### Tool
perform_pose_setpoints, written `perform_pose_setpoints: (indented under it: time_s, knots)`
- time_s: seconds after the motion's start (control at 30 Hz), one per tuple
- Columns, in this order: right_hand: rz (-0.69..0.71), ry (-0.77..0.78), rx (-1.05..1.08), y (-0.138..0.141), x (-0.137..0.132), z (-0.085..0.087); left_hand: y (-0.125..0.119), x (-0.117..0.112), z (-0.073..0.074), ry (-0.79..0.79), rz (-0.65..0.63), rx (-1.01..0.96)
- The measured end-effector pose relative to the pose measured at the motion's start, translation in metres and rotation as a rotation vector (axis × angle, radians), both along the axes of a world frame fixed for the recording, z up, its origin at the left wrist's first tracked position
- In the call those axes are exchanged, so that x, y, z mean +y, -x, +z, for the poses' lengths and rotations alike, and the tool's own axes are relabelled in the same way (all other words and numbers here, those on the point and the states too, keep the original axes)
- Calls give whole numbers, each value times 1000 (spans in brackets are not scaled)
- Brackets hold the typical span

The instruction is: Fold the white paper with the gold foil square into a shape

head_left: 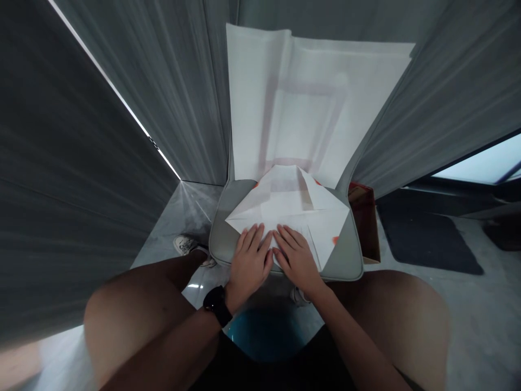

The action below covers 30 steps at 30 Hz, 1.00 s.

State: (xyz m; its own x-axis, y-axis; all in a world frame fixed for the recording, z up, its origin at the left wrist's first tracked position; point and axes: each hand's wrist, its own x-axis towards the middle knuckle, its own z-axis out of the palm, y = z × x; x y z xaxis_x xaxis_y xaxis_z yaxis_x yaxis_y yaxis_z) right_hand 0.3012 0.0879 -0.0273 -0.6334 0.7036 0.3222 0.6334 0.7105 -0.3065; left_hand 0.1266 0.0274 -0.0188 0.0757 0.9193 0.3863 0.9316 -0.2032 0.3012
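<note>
A sheet of white paper (pixel 285 203), folded into a many-cornered shape with raised flaps, lies on a grey chair seat (pixel 350 260). Small orange-red marks show at a few of its edges. My left hand (pixel 249 258), with a black watch (pixel 217 305) on the wrist, rests flat on the near part of the paper, fingers stretched forward. Beside it my right hand (pixel 296 255) presses flat on the same part, its fingers also extended. The fingertips of both hands nearly meet at the middle. The paper's near edge is partly hidden under the hands.
A large creased white sheet (pixel 317 103) leans on the chair back behind the folded paper. Right of the chair stands a red-brown box (pixel 364 222), then a dark mat (pixel 427 239) on the floor. Grey panels rise on both sides. My knees flank the seat.
</note>
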Motion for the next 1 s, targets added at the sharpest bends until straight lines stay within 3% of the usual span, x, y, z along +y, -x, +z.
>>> perform_pose_setpoints:
  time_s: [0.2,1.0]
  knots:
    - [-14,46,-19,0,0,1,0,0,-2,25,-10,-22]
    - [-40,-9,-16,6,0,3,3,-2,-5,39,-13,68]
